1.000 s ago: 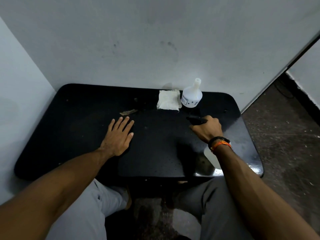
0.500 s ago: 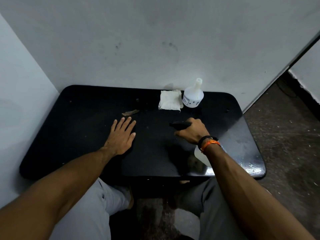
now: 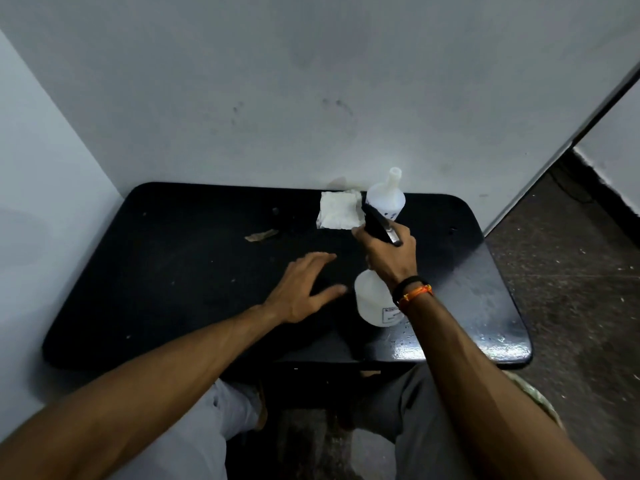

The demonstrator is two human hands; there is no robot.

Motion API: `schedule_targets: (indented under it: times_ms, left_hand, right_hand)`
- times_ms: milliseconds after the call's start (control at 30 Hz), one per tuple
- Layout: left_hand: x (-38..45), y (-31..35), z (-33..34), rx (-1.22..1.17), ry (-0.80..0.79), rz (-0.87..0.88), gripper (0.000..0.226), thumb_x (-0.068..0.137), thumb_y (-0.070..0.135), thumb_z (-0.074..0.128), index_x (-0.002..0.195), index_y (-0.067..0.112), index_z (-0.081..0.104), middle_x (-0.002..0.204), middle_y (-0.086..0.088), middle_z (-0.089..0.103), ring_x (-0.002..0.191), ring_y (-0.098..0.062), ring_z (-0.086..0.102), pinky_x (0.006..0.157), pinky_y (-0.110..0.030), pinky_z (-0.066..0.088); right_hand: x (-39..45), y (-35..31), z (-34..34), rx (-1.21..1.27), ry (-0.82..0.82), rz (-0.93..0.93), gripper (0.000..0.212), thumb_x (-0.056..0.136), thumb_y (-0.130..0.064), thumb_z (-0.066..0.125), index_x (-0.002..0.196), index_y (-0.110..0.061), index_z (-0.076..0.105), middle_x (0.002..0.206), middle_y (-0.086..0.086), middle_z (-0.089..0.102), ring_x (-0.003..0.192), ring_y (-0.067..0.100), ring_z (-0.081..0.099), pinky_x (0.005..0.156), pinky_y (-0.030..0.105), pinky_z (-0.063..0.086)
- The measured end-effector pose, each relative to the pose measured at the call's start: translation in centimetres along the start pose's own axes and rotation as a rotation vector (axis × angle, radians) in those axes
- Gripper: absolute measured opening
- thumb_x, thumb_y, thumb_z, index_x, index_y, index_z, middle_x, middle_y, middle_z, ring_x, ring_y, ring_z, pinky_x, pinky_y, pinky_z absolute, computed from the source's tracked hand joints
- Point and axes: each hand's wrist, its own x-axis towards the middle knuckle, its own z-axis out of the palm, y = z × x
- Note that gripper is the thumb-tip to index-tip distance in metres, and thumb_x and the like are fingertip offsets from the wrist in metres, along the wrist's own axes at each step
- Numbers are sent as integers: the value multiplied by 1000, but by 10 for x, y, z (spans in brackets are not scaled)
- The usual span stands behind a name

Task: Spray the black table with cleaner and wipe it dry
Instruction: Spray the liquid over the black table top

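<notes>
The black table [image 3: 180,271] fills the middle of the head view, wet and shiny at its near right corner. My right hand [image 3: 389,254] grips the black trigger head of a white spray bottle [image 3: 372,299], held above the table's right half with the nozzle pointing toward the back. My left hand [image 3: 304,289] hovers just left of the bottle, fingers spread, holding nothing. A folded white cloth [image 3: 339,214] lies at the back edge beside a second white bottle [image 3: 386,199] with no cap.
A small brown scrap [image 3: 261,235] lies on the table left of the cloth. White walls close in behind and on the left. A dark speckled floor [image 3: 571,271] opens to the right. My knees sit under the near edge.
My left hand has lifted off the table and moved right toward the bottle. My right hand has raised the spray bottle and swung it back to the right, nearer the cloth.
</notes>
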Motion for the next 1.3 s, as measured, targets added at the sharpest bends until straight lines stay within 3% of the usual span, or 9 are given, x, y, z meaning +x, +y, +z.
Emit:
schedule_targets:
  times_ms: [233,333,433,500,700,800,1000,1100,1300]
  left_hand:
    - [8,34,11,-180,21,-105,114,47,76,83,141,31,37,138,9,53,121,-10,53,101,-36,49]
    - [14,32,8,-198,98,-180,111,44,72,85,136,34,37,132,12,52,118,-9,53,94,-32,50]
    - [20,26,3,-205,147,-218,100,47,61,89,129,34,40,117,18,50,107,-5,53,83,-23,46]
    - [24,21,-1,-221,159,-230,97,48,56,92,128,32,42,116,17,51,105,-5,53,83,-25,48]
    - [43,-9,-24,-250,277,-297,91,46,54,93,121,28,48,116,7,60,105,-16,61,83,-37,57]
    - [58,-30,-38,-226,408,-336,88,47,50,93,119,22,51,112,-1,64,100,-23,63,79,-39,57]
    - [81,-79,-57,-195,484,-437,90,46,40,96,121,18,50,116,-4,63,102,-27,62,80,-41,57]
    - [90,-96,-62,-188,504,-446,91,49,38,96,122,16,48,119,-7,62,105,-29,61,81,-40,55]
    - [112,-118,-69,-244,523,-494,95,51,39,96,130,17,48,126,-6,61,114,-28,59,88,-36,52]
  right_hand:
    - [-1,-20,28,348,116,83,22,83,-19,79,78,-26,59,71,5,60,57,18,52,53,30,47]
    - [4,-20,38,350,53,0,12,82,-23,81,79,-24,69,79,1,64,61,17,55,54,29,48]
    - [8,-19,44,370,-5,-48,14,77,-23,85,84,-27,73,89,1,72,74,16,66,65,28,54]
    - [10,-16,45,326,-50,-40,27,72,-19,88,91,-30,73,97,1,74,88,19,71,74,27,58]
    - [28,3,34,-63,-217,-8,73,67,-17,88,133,-19,57,128,-2,63,113,14,60,85,24,51]
    - [36,16,22,-207,-226,19,57,77,-19,82,130,-13,62,128,0,63,114,12,57,86,19,45]
    - [50,47,17,-562,-223,25,20,83,-25,77,100,-16,75,97,-1,72,95,14,67,84,27,54]
    - [57,51,23,-649,-223,1,15,84,-26,75,97,-17,76,95,-1,73,93,15,67,87,32,56]
    - [68,61,36,-776,-266,-65,16,86,-23,72,99,-14,76,100,1,74,95,17,66,77,24,45]
